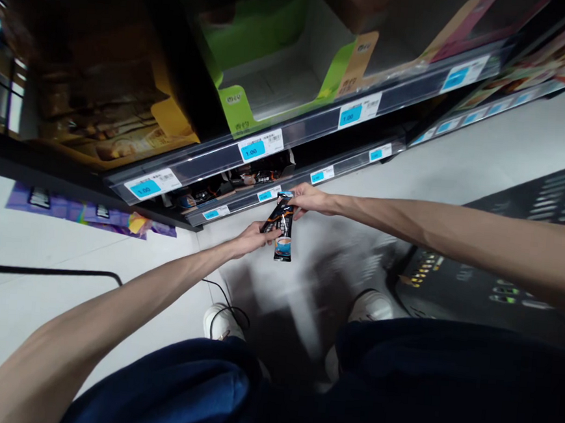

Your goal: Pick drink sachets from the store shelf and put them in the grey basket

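Observation:
Dark coffee sachets (285,228), narrow and printed with a cup on a blue patch, are held between my two hands just in front of the low shelf. At least two overlap at different angles; the exact number cannot be made out. My left hand (255,237) is closed on them from the lower left, thumb lying across the front. From the upper right, my right hand (307,199) pinches them near the top end. Similar dark packets (261,172) lie in the bottom shelf's shadow behind my hands.
A shelf edge with price labels (259,146) runs above my hands. On that shelf stand a green carton (236,107) and a yellow box of packets (171,128). Below are my white shoes (222,321), a thin black cable (229,306) and a dark floor mat (453,283).

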`<state>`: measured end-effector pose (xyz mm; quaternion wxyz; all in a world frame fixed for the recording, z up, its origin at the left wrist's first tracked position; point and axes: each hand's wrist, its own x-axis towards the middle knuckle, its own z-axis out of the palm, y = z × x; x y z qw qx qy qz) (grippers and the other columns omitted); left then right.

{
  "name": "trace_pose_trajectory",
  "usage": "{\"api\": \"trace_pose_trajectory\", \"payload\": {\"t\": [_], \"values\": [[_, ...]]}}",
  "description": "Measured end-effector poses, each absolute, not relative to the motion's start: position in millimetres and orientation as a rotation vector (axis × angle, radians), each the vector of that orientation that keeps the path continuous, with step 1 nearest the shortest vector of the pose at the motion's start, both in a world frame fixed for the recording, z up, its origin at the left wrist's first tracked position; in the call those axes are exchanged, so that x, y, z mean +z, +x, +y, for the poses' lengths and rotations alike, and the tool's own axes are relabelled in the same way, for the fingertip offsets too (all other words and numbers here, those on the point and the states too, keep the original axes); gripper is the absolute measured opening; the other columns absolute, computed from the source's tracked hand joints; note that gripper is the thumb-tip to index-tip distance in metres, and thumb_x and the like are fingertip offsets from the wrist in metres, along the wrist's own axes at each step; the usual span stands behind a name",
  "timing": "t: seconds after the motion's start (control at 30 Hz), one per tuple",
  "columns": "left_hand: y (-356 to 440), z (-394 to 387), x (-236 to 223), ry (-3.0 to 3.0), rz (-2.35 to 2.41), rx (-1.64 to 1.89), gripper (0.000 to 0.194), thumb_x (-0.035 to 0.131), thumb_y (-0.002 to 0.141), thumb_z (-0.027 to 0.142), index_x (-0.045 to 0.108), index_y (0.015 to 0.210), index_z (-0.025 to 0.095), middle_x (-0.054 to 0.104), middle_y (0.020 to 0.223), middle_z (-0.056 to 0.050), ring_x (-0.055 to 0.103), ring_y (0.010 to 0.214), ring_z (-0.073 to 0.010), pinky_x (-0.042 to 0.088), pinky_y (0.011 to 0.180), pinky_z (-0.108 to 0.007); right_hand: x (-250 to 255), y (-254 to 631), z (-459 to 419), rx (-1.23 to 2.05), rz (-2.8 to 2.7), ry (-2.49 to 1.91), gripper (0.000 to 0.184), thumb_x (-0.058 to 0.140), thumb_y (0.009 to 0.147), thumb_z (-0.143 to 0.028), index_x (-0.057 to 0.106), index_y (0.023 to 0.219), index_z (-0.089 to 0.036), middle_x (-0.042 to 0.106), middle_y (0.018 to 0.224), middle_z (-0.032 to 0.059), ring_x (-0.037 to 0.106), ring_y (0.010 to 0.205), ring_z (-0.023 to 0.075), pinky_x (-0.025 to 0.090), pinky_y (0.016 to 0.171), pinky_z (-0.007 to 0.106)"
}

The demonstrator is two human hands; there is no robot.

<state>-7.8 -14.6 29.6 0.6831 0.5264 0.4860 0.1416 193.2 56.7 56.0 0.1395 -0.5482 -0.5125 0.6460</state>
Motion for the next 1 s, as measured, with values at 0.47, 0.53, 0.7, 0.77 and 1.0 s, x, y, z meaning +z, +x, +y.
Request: {"api": "trace_pose_trajectory", "payload": {"t": [0.47, 0.53, 0.7, 0.77, 1.0], "values": [[-7, -15, 22, 1.13, 1.089, 0.309, 0.032, 0.071, 0.069, 0.044, 0.054, 0.076, 0.019, 0.054, 0.06, 0.003, 0.047, 0.056, -0.0111, 0.032, 0.053, -0.025, 60, 194, 55, 1.853, -1.555, -1.567, 0.02, 0.079, 0.066, -0.011, 0.063, 0.078, -0.015, 0.064, 0.063, -0.0006, 0.063, 0.06, 0.0123, 0.053, 0.046, 0.017], [-8, -15, 22, 1.135, 1.085, 0.303, 0.032, 0.071, 0.07, 0.045, 0.053, 0.079, 0.019, 0.054, 0.06, 0.003, 0.046, 0.055, -0.0106, 0.031, 0.052, -0.025, 61, 193, 56, 1.83, -1.577, -1.564, 0.022, 0.079, 0.065, -0.011, 0.063, 0.079, -0.015, 0.062, 0.061, -0.002, 0.061, 0.057, 0.0111, 0.052, 0.046, 0.017], [-9, -13, 23, 1.158, 1.045, 0.303, 0.033, 0.07, 0.071, 0.046, 0.053, 0.078, 0.018, 0.053, 0.059, 0.004, 0.046, 0.055, -0.01, 0.033, 0.054, -0.024, 60, 193, 58, 1.807, -1.643, -1.569, 0.02, 0.074, 0.067, -0.007, 0.062, 0.081, -0.015, 0.062, 0.062, -0.003, 0.06, 0.058, 0.0095, 0.05, 0.045, 0.015], [-9, -12, 21, 1.169, 1.041, 0.293, 0.032, 0.07, 0.072, 0.045, 0.054, 0.077, 0.018, 0.053, 0.059, 0.004, 0.047, 0.056, -0.0098, 0.034, 0.054, -0.024, 62, 192, 58, 1.796, -1.667, -1.572, 0.02, 0.072, 0.066, -0.006, 0.061, 0.081, -0.015, 0.062, 0.062, -0.0034, 0.061, 0.059, 0.01, 0.048, 0.045, 0.014], [-9, -14, 20, 1.284, 1.073, 0.186, 0.029, 0.062, 0.078, 0.045, 0.056, 0.078, 0.017, 0.058, 0.064, 0.001, 0.05, 0.056, -0.0103, 0.038, 0.055, -0.023, 69, 198, 58, 1.795, -1.926, -1.575, 0.024, 0.073, 0.068, -0.01, 0.064, 0.089, -0.015, 0.064, 0.065, -0.0018, 0.059, 0.055, 0.0097, 0.041, 0.043, 0.015]]}}
